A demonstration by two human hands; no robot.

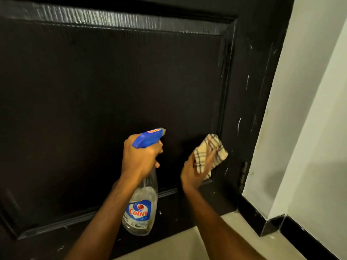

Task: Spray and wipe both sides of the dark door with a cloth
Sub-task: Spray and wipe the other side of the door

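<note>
The dark door fills most of the head view, and I am looking at its lower recessed panel. My left hand grips the neck of a clear spray bottle with a blue trigger head, its nozzle aimed at the panel. My right hand holds a folded cream checked cloth against the panel's lower right corner, fingers curled around the cloth.
White scratches mark the door's right stile. A hinge sits low on the door's right edge. A white wall with a black skirting stands to the right. Pale floor tiles lie below.
</note>
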